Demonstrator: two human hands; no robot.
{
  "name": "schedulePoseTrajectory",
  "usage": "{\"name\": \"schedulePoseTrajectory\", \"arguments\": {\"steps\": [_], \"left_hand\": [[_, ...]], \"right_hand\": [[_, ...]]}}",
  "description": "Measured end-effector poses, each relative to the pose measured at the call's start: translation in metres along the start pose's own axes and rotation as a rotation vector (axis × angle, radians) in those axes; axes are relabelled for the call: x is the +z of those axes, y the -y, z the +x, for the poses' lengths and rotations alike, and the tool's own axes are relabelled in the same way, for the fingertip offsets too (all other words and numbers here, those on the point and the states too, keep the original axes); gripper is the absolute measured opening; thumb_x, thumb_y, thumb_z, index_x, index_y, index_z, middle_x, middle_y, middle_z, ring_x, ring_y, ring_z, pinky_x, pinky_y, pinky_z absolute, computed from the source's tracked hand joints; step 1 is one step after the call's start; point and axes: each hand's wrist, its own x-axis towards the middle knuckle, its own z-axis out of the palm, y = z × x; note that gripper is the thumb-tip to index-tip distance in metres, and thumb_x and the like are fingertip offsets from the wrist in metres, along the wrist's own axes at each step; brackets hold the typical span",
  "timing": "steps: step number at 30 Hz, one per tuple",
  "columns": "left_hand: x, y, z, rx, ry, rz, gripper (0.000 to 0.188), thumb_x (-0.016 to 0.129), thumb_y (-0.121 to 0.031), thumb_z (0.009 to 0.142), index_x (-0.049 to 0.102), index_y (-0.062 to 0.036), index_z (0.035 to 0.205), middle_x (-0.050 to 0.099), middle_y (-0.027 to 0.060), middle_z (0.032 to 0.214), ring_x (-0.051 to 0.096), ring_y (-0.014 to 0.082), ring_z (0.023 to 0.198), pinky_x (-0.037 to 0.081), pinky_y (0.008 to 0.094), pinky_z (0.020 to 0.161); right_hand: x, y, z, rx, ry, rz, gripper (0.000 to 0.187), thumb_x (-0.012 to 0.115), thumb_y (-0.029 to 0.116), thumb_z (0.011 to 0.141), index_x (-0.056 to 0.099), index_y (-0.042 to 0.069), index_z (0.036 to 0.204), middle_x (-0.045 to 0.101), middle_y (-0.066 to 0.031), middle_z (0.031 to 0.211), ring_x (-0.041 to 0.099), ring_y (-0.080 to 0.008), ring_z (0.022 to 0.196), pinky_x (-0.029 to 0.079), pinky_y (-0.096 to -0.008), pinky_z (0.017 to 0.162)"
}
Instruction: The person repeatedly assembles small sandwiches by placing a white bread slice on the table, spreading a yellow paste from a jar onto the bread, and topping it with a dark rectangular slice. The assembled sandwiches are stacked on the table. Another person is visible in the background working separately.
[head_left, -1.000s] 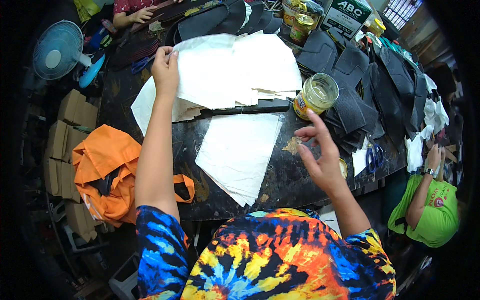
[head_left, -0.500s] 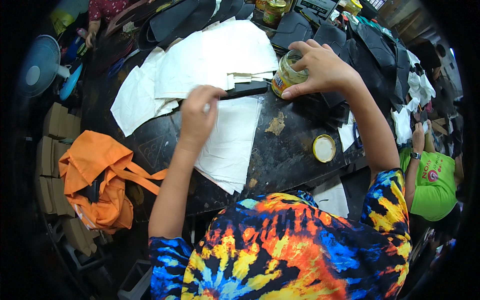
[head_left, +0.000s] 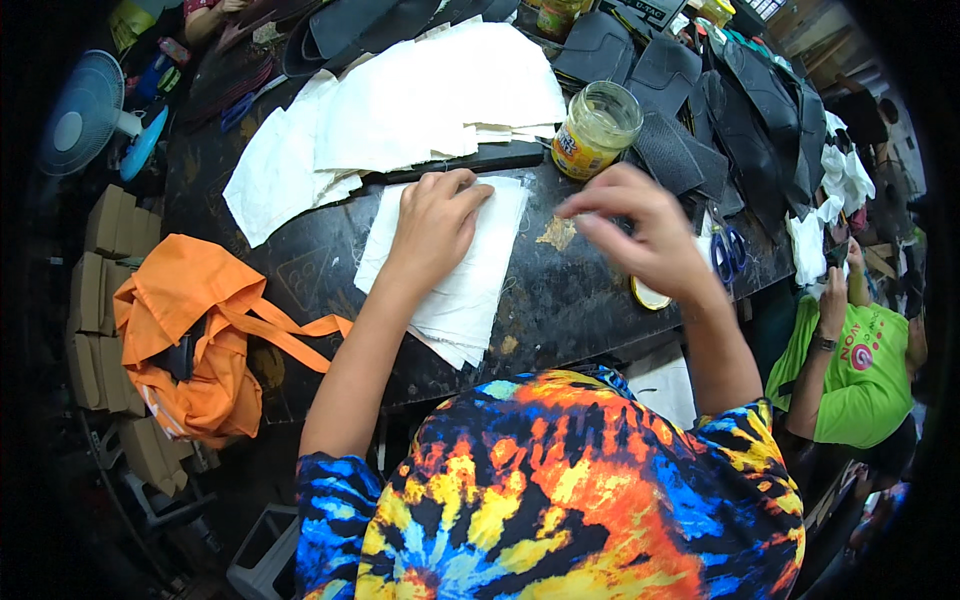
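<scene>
My left hand (head_left: 436, 226) rests on a small stack of white fabric pieces (head_left: 478, 285), fingers bent at its far edge and thumb out to the right. In the air over the table, my right hand (head_left: 640, 232) is slightly blurred, its thumb and forefinger apart with nothing seen between them. Just beyond it stands an open glass jar (head_left: 582, 150) with a yellow label and a pale coating inside. A round yellow-rimmed lid (head_left: 651, 295) lies partly hidden under that hand. A black bar (head_left: 510, 157) lies between the small stack and a larger white fabric pile (head_left: 420, 105).
Blue-handled scissors (head_left: 728, 254) lie right of my right hand. Black cut pieces (head_left: 745, 100) are heaped at the back right. An orange cloth bag (head_left: 195, 345) hangs at the table's left side, near a fan (head_left: 75, 125). A person in a green shirt (head_left: 850, 365) is on the right.
My right hand has let go of the jar and moved back toward me. My left hand has shifted right and settled on the small stack, which has moved slightly.
</scene>
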Motion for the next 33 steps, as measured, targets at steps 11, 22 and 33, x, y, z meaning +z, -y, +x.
{"name": "schedulePoseTrajectory", "arguments": {"steps": [11,22,33], "left_hand": [[0.014,-0.009,0.003,-0.080,-0.020,-0.022,0.038,0.068,-0.011,0.093,0.076,-0.0180,0.130,0.067,0.0059,0.127,0.058,0.0276,0.121,0.041,0.0456,0.105],[0.020,-0.002,0.001,-0.072,-0.028,0.007,0.038,0.066,-0.014,0.095,0.075,-0.0204,0.131,0.066,0.0046,0.129,0.058,0.0274,0.119,0.043,0.0461,0.104],[0.020,0.002,0.000,-0.068,-0.029,0.008,0.037,0.066,-0.014,0.095,0.076,-0.0181,0.130,0.067,0.0063,0.130,0.059,0.0287,0.121,0.043,0.0465,0.106]], "right_hand": [[0.100,-0.075,0.016,0.031,-0.101,-0.083,0.034,0.063,-0.005,0.090,0.080,0.007,0.118,0.066,-0.0152,0.107,0.066,-0.0321,0.104,0.053,-0.0401,0.094],[0.120,-0.034,-0.037,-0.278,0.002,-0.169,0.040,0.074,-0.002,0.076,0.080,0.011,0.113,0.066,-0.0081,0.102,0.062,-0.0295,0.097,0.048,-0.0431,0.087],[0.116,-0.016,-0.045,-0.310,0.152,-0.115,0.045,0.074,0.004,0.080,0.078,0.016,0.122,0.063,-0.0049,0.105,0.059,-0.0274,0.101,0.045,-0.0423,0.088]]}}
